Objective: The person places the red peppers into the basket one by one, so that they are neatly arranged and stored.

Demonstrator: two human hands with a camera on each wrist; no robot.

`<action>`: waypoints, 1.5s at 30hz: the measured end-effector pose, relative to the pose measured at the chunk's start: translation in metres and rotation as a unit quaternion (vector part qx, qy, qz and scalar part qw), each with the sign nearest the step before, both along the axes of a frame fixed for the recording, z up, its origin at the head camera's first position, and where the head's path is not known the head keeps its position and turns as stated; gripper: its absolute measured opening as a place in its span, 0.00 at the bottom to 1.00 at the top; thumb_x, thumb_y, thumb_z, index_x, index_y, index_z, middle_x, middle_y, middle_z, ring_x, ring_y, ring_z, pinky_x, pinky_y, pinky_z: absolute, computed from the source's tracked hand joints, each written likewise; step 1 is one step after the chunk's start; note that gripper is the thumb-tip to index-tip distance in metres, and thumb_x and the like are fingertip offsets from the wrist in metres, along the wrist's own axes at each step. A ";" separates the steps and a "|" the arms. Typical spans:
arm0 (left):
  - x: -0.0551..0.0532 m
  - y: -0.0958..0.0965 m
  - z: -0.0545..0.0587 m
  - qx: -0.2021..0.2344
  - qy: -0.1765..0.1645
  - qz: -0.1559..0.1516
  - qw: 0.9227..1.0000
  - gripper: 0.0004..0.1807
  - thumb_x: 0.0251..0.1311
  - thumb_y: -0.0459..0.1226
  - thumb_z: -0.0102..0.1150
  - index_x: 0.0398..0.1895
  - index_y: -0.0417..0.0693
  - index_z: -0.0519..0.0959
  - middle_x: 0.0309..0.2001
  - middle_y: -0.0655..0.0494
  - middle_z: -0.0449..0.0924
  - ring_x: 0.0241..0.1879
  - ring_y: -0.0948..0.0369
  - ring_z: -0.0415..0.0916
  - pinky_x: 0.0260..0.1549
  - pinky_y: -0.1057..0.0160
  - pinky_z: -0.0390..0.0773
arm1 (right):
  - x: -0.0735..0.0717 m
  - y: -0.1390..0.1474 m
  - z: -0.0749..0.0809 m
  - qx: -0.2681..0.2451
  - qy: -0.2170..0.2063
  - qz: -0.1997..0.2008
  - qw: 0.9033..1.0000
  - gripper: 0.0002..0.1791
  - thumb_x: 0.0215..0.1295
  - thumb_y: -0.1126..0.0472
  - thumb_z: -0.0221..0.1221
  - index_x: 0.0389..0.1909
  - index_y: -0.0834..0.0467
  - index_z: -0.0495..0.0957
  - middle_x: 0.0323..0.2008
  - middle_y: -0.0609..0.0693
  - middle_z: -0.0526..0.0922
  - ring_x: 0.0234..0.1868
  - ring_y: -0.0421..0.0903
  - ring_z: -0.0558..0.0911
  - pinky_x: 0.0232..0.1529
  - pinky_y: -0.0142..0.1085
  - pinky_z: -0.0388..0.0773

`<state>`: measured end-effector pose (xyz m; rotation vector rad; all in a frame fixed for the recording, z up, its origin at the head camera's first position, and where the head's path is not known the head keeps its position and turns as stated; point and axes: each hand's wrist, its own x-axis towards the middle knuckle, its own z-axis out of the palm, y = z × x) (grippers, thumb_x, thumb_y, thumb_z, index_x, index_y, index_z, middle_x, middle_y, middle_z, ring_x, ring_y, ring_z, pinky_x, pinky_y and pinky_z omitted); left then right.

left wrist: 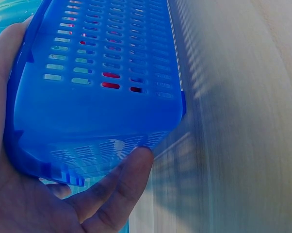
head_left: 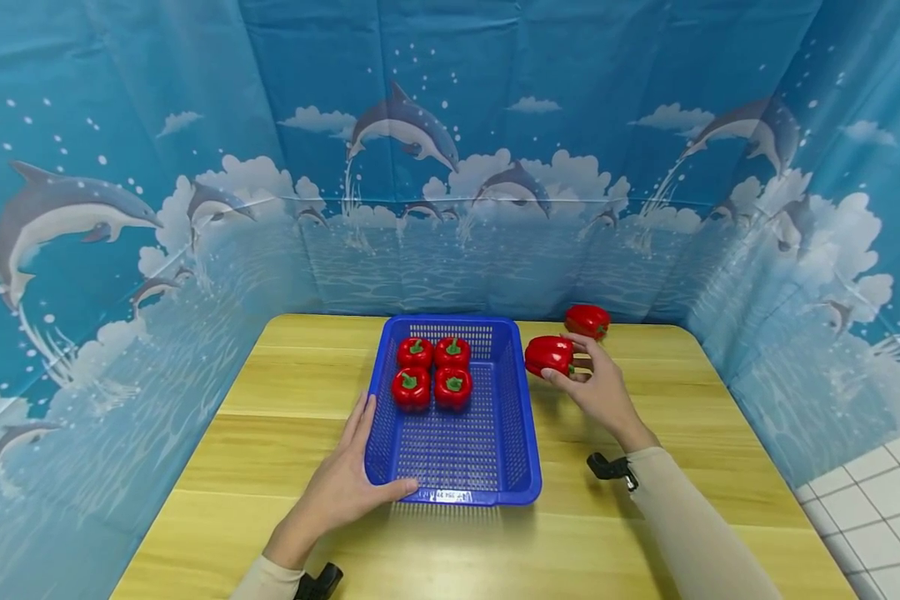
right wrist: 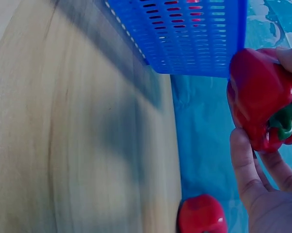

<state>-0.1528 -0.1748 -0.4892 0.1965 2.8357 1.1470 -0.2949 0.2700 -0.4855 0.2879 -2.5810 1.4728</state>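
A blue plastic basket (head_left: 521, 417) with slotted walls stands on the table, its long sides running away from me. My left hand (head_left: 341, 483) holds its near left corner, the thumb on the front rim and the fingers along the left side. Several red bell peppers (head_left: 411, 390) with green stems sit upright in the basket's far left part. Just right of the basket, my right hand (head_left: 602, 390) grips another red bell pepper (right wrist: 262, 92) on its side, between thumb and fingers, raised above the table. Its green stem (right wrist: 283, 121) points toward the palm.
One more red bell pepper (head_left: 587, 319) lies on its side at the table's back edge, behind my right hand. The wooden table (head_left: 270, 417) meets a blue dolphin-printed curtain (head_left: 420, 275) at the back. White tiles (head_left: 870, 500) show at the lower right.
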 end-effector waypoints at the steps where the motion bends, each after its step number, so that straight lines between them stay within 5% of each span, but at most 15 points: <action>1: 0.000 0.000 0.001 0.000 0.002 -0.001 1.000 0.80 0.59 0.68 0.84 1.00 0.66 0.35 1.00 0.62 0.29 0.90 0.29 0.63 0.77 0.19 0.75 | 0.001 0.000 0.002 0.000 0.001 0.001 1.000 0.48 0.78 0.44 0.77 0.90 0.50 0.67 0.77 0.65 0.80 0.68 0.67 0.88 0.54 0.18 0.84; 6: 0.000 0.001 0.001 -0.003 0.014 -0.007 1.000 0.81 0.58 0.67 0.85 1.00 0.63 0.35 1.00 0.58 0.30 0.89 0.29 0.63 0.77 0.20 0.77 | 0.004 0.000 0.010 0.001 0.003 0.003 1.000 0.47 0.79 0.44 0.77 0.90 0.50 0.68 0.79 0.66 0.78 0.68 0.67 0.89 0.55 0.22 0.87; 15: 0.002 0.000 -0.005 0.007 0.059 -0.008 0.998 0.79 0.58 0.69 0.84 1.00 0.69 0.37 1.00 0.61 0.34 0.83 0.24 0.71 0.67 0.16 0.81 | 0.011 -0.010 0.024 0.009 0.013 0.022 1.000 0.44 0.78 0.44 0.77 0.87 0.52 0.71 0.79 0.66 0.81 0.65 0.69 0.93 0.64 0.58 0.94; 26: 0.000 0.002 -0.001 -0.008 -0.004 -0.003 1.000 0.81 0.59 0.69 0.84 1.00 0.66 0.33 1.00 0.61 0.28 0.90 0.29 0.62 0.78 0.20 0.75 | 0.014 -0.022 0.033 0.005 0.007 0.047 0.999 0.44 0.75 0.47 0.80 0.85 0.55 0.73 0.77 0.67 0.82 0.64 0.69 0.94 0.61 0.53 0.95; 36: -0.001 0.000 -0.003 -0.006 0.008 -0.004 1.000 0.81 0.59 0.68 0.84 1.00 0.66 0.33 1.00 0.62 0.28 0.88 0.29 0.66 0.76 0.21 0.79 | 0.017 -0.032 0.041 0.004 0.010 0.067 0.998 0.44 0.75 0.48 0.81 0.85 0.55 0.74 0.76 0.66 0.84 0.63 0.66 0.95 0.59 0.47 0.96; 45: -0.002 0.000 -0.001 -0.009 0.010 -0.005 1.000 0.80 0.60 0.68 0.84 1.00 0.65 0.34 1.00 0.59 0.28 0.87 0.29 0.67 0.76 0.21 0.79 | 0.022 -0.042 0.049 0.030 0.017 0.072 0.997 0.44 0.74 0.46 0.81 0.85 0.51 0.74 0.75 0.60 0.85 0.63 0.63 0.93 0.61 0.53 0.96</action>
